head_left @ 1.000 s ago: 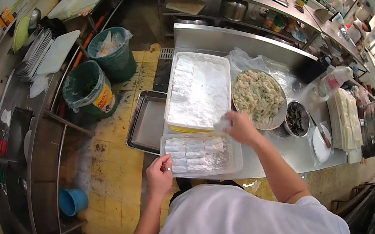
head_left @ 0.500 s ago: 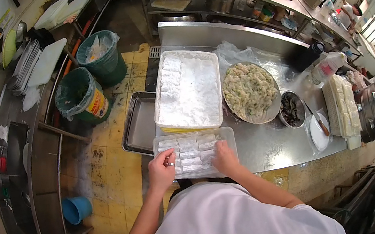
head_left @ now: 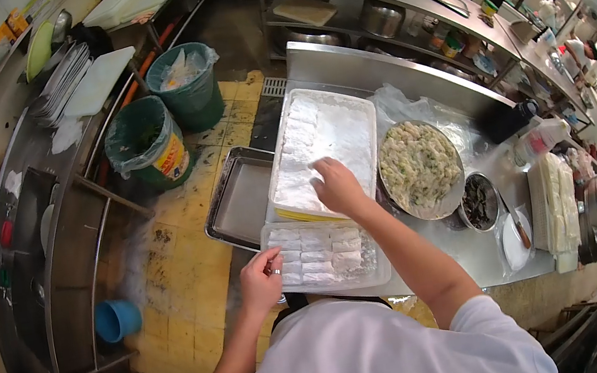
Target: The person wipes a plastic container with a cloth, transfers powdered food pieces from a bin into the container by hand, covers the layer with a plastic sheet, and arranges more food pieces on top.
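At near table edge: translucent container (head_left: 377, 261), near side of steel table (head_left: 439, 262); holds powder-coated rolls (head_left: 316, 256) side by side in columns.
Far of container: white tray (head_left: 373, 131), holding loose white powder (head_left: 342, 129); coated rolls line its left side.
Left hand (head_left: 260, 280): at the container's left rim, fingers bent, grip narrow; whether rim or roll is pinched cannot be told.
Right hand (head_left: 333, 185): over the near part of the white tray, fingers curled, grip narrow; cannot tell whether anything is held.
Right of tray: wide round bowl (head_left: 442, 207), heaped with pale filling (head_left: 418, 160) flecked green.
Further right: small steel bowl (head_left: 483, 227) with dark pieces (head_left: 478, 197); just beside it, knife (head_left: 522, 233) on white plate (head_left: 513, 246).
Left of tray: rectangular metal pan (head_left: 247, 195).
Far left, floor: two green bins (head_left: 201, 112), plastic-lined, with refuse inside.
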Available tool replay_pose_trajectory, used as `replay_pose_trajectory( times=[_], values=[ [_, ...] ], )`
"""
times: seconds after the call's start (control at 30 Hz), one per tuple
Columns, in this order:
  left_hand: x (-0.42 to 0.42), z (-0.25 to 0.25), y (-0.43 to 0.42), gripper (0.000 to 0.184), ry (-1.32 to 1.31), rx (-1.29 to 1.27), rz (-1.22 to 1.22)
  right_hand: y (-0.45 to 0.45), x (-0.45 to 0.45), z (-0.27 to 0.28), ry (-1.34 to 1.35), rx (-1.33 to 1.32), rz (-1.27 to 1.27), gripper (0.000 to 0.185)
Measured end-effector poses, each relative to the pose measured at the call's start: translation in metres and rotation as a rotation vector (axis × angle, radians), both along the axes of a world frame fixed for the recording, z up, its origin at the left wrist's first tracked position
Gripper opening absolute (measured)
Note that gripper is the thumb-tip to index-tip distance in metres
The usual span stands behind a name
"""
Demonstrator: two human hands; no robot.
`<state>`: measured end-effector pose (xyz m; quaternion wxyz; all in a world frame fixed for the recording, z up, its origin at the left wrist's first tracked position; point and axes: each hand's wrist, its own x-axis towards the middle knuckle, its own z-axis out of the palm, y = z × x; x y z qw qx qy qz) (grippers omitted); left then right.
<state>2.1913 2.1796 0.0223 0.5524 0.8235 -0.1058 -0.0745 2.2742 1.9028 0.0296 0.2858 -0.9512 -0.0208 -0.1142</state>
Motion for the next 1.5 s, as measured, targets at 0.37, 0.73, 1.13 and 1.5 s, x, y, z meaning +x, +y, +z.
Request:
replay_pose_trajectory(
  times=[0.37, 0.73, 1.13, 1.5],
  values=[
    [-0.026, -0.014, 0.031, 0.018, 0.021, -0.050, 0.186, -0.003, 0.047, -0.028, 0.385, -0.401, -0.006, 0.028],
    [-0.012, -0.011, 0.021, 0.019, -0.027, -0.029, 0.125, -0.056, -0.005, -0.004, 0.662, -0.457, 0.123, 0.031],
    [-0.016, -0.003, -0.006, 0.020, 0.009, -0.026, 0.021, -0.051, -0.037, -0.002, 0.305, -0.066, -0.164, 0.034],
    [0.000, -0.008, -0.019, 0.020, 0.005, -0.009, -0.058, 0.000, -0.180, -0.019, 0.631, 0.285, -0.224, 0.029]
  ],
)
